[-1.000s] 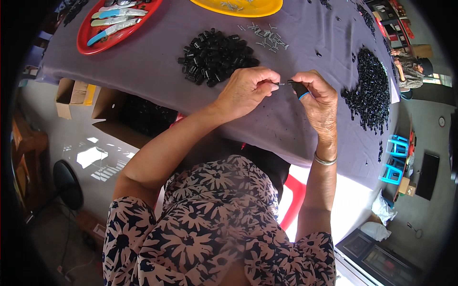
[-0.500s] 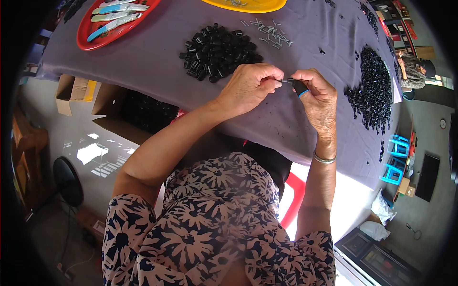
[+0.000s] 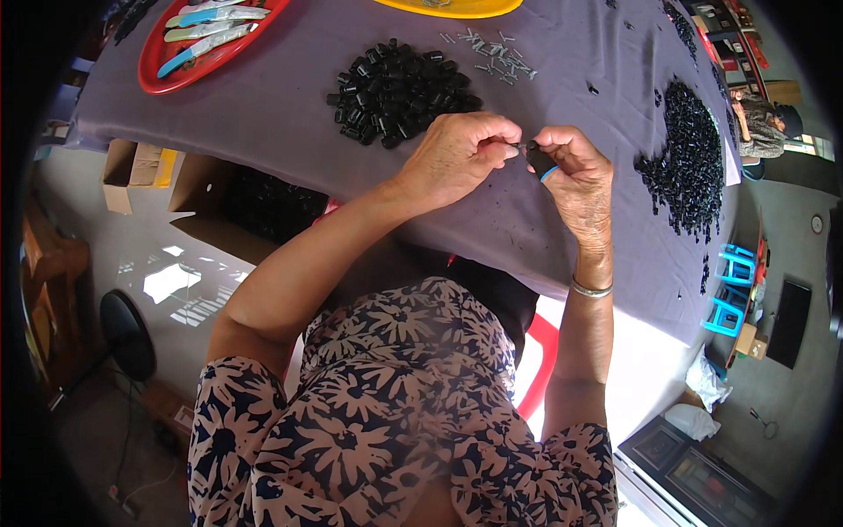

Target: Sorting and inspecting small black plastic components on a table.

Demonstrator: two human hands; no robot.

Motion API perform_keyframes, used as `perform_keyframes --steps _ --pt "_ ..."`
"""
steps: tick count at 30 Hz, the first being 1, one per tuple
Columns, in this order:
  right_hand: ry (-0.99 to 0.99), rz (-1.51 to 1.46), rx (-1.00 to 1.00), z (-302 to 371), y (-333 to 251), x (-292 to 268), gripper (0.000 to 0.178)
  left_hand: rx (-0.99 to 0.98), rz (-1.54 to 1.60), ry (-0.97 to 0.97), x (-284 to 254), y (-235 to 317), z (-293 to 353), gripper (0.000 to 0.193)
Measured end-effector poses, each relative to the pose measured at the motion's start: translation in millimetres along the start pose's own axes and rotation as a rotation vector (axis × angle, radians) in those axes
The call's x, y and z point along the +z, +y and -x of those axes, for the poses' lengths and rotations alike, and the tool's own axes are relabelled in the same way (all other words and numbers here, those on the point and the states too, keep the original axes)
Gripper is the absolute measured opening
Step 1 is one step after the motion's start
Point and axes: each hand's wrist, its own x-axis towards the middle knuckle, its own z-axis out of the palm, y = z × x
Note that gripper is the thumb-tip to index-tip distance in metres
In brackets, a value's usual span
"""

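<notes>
Fingers (image 3: 496, 126) of the left hand (image 3: 457, 162) and right hand (image 3: 580, 180) pinch tiny, partly hidden parts (image 3: 523, 150) between them above a purple-covered tabletop (image 3: 281, 132), near a heap of black pieces (image 3: 395, 95) and scattered silvery pins (image 3: 501, 61)

No text, label, brand, number or sign can be read in this view.

On tablecloth (image 3: 299, 105): tray (image 3: 154, 85) left, knives (image 3: 209, 37) in it | cylinder pile (image 3: 391, 92) centre, behind left hand (image 3: 461, 158) | pins (image 3: 500, 61) right of pile | small-parts heap (image 3: 689, 167) far right | carton (image 3: 213, 239) below cloth edge, left
</notes>
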Motion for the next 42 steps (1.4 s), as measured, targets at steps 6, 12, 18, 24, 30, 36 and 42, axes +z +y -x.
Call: perform_keyframes --steps 6,12,18,24,30,36,42 --pt "-0.034 0.135 -0.029 -1 5 -1 0.02 -0.006 0.004 -0.01 0 1 0 0.017" --pt "-0.029 0.31 -0.05 -1 1 4 0.018 0.05 -0.017 -0.005 -1 0 0 0.019" --pt "0.015 0.199 -0.021 4 11 3 0.017 -0.01 -0.082 -0.066 -3 2 0 0.015" --pt "0.091 0.078 -0.072 3 13 4 0.012 0.001 -0.081 -0.071 -3 2 0 0.014" --pt "0.143 -0.004 -0.045 4 13 8 0.012 -0.01 -0.07 -0.069 -3 1 0 0.014" --pt "0.139 0.128 -0.038 5 13 14 0.016 0.0 -0.07 -0.058 -3 1 0 0.015" --pt "0.118 0.261 -0.086 5 16 12 0.016 -0.082 0.019 -0.047 -3 5 0 0.019"
